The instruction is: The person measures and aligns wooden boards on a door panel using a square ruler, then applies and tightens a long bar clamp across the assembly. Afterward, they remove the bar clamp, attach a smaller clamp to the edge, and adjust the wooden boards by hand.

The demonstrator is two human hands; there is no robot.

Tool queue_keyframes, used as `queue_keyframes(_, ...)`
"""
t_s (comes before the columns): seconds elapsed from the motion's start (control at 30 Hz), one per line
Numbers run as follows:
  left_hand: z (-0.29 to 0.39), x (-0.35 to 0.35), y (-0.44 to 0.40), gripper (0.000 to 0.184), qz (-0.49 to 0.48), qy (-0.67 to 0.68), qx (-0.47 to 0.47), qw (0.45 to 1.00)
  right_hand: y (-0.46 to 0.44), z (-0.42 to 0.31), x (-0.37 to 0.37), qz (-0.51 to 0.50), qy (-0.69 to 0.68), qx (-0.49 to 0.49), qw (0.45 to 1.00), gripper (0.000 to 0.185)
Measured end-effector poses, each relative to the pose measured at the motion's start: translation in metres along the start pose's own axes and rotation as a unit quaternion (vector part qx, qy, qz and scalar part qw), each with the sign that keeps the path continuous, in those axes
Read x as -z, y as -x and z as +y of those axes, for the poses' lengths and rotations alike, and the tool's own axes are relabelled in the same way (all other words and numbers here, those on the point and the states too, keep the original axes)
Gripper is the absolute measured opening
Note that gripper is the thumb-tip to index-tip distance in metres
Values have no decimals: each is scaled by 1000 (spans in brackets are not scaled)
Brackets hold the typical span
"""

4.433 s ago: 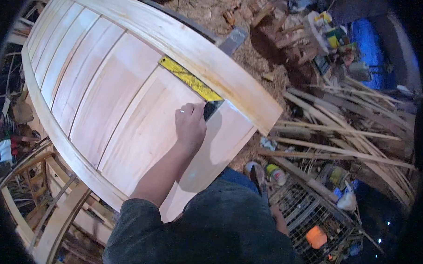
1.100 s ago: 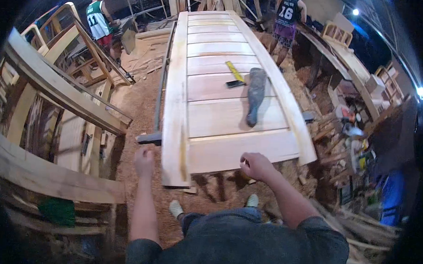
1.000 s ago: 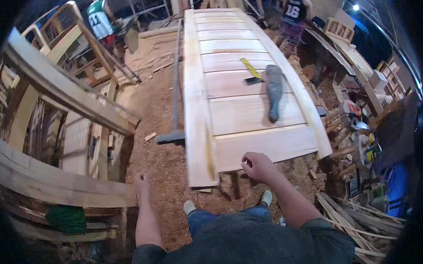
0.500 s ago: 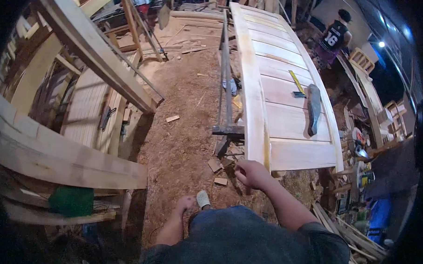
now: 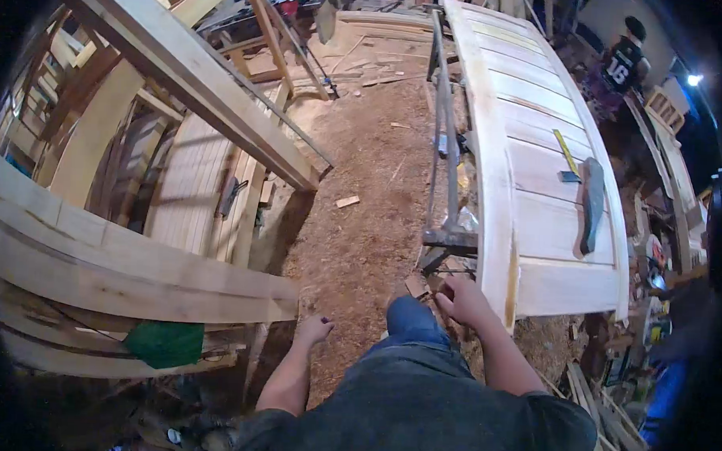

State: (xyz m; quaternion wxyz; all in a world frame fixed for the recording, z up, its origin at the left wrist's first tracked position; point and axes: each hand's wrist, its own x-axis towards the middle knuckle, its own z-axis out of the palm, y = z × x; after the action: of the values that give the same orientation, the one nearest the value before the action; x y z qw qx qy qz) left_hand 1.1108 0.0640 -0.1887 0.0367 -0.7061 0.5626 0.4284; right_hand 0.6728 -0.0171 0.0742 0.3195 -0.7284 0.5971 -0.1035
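My left hand (image 5: 314, 330) hangs over the sawdust floor beside my body. Its fingers are closed, with a small dark spot at the fingertips that I cannot make out. By the near left corner of a long pale wooden panel (image 5: 562, 285) is my right hand (image 5: 463, 302), its fingers curled in and nothing showing in them. Whether it touches the panel's edge I cannot tell. On the panel lie a try square (image 5: 568, 157) with a yellow blade and a long dark grey tool (image 5: 591, 208) whose kind is unclear.
A metal stand (image 5: 450, 238) supports the panel's left side. Large curved timbers (image 5: 137, 253) and a slanting beam (image 5: 199, 85) jut in from the left. A green cloth (image 5: 166, 343) hangs there. Wood scraps (image 5: 347, 202) litter the floor. Another person (image 5: 618, 71) stands beyond the panel.
The panel and timbers have shifted right in view as my head turned left. My leg has come forward under me. Both hands stay low, and the tools still lie on the panel.
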Motion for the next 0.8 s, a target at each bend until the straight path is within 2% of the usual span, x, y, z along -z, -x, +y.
queue_keyframes(0.1, 40, 41, -40, 39, -17, 0, -21, 1000, -47, 2, -5, 0, -8, -42, 999, 24)
queue_keyframes(0.17, 88, 94, -61, 39, -24, 40, -22, 999, -94, 7, 3, 62, -42, -19, 997, 20)
queue_keyframes(0.27, 125, 160, -129, 39, 38, -23, -87, 995, -175, 15, 26, 141, -92, -14, 986, 16)
queue_keyframes(0.37, 144, 219, -199, 39, 34, -56, -73, 995, -256, 22, 49, 168, -91, -54, 980, 17)
queue_keyframes(0.47, 161, 281, -253, 37, 3, -71, -89, 994, -325, 15, 68, 144, -112, -82, 980, 17)
queue_keyframes(0.63, 160, 348, -314, 33, 120, 130, -20, 984, -422, -38, 107, 54, -55, -23, 997, 19)
queue_keyframes(0.7, 160, 371, -312, 32, 156, 110, -17, 982, -453, -62, 114, 19, -42, -1, 999, 20)
queue_keyframes(0.8, 102, 366, -341, 31, 145, 64, 10, 987, -501, -75, 113, -37, -62, 23, 997, 21)
